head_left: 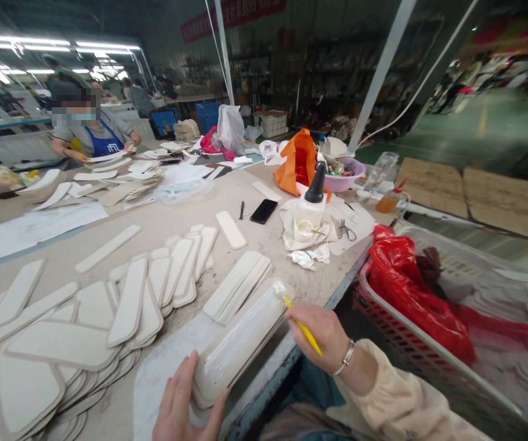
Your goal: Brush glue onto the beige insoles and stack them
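Note:
A yellow-handled brush (307,334) is pinched in my right hand (316,331). Its tip meets a white blob of what looks like glue (280,289) at the far end of a long white panel (241,337) with rounded ends. That panel has a wet shine and tops a stack at the table edge. My left hand (184,401) spans the panel's near end, fingers at its left side and thumb at its right. Just beyond lies a neat stack of similar white strips (237,286). A white bottle with a black nozzle (310,211) stands further back.
Overlapping white panels (62,346) spread over the left of the table (199,211). A phone (264,211), scissors (345,229) and orange bag (297,160) lie further back. Right of the table edge is a crate (411,324) with red plastic. A co-worker (101,135) handles panels across the table.

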A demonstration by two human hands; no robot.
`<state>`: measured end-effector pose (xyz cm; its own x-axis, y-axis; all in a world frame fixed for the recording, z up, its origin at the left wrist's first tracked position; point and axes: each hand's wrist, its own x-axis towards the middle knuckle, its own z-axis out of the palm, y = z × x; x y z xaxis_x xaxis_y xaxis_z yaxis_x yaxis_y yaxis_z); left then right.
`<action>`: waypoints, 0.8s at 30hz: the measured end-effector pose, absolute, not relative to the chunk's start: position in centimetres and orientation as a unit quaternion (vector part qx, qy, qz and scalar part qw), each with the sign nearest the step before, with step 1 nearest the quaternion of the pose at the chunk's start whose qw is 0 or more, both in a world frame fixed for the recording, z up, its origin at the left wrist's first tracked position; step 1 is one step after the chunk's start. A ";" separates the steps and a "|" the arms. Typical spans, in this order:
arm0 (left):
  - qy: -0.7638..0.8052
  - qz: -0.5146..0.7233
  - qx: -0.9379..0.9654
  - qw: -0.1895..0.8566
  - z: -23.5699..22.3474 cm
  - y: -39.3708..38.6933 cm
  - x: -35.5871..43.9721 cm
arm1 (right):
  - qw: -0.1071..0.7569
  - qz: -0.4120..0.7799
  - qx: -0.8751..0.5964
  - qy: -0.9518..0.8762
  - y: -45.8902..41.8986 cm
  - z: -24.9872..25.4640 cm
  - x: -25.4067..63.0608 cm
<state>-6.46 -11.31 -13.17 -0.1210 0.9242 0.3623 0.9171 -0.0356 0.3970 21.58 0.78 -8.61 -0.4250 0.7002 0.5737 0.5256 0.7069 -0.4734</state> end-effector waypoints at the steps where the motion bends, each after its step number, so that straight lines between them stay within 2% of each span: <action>1: 0.694 0.280 0.664 0.007 -13.2 -11.3 -6.5 | 0.370 0.107 -0.352 -0.853 0.2 -8.7 21.0; 5: 0.692 0.281 0.665 0.020 -12.8 -11.1 -6.5 | 0.326 0.167 -0.250 -0.896 -2.0 -8.6 19.0; 8: 0.699 0.264 0.665 0.021 -12.4 -11.0 -6.3 | 0.347 0.240 -0.216 -0.881 -2.4 -8.4 19.2; 11: 0.699 0.253 0.668 0.011 -12.0 -11.0 -6.1 | 0.402 0.271 -0.271 -0.831 -1.7 -8.8 21.1; 16: 0.702 0.253 0.665 0.034 -11.1 -10.9 -5.8 | 0.511 0.222 -0.426 -0.713 1.0 -11.0 24.5; 19: 0.697 0.255 0.670 0.032 -10.7 -10.7 -5.8 | 0.512 0.229 -0.494 -0.664 2.8 -11.4 24.9; 24: 0.680 0.264 0.683 0.024 -10.6 -10.4 -6.0 | 0.472 0.281 -0.500 -0.669 5.3 -11.2 23.6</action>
<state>-6.00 -10.37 -10.62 -0.0656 0.9421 0.3288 0.9172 -0.0728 0.3917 23.61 5.29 -11.17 -0.0542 0.9349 0.3506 0.4049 0.3416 -0.8482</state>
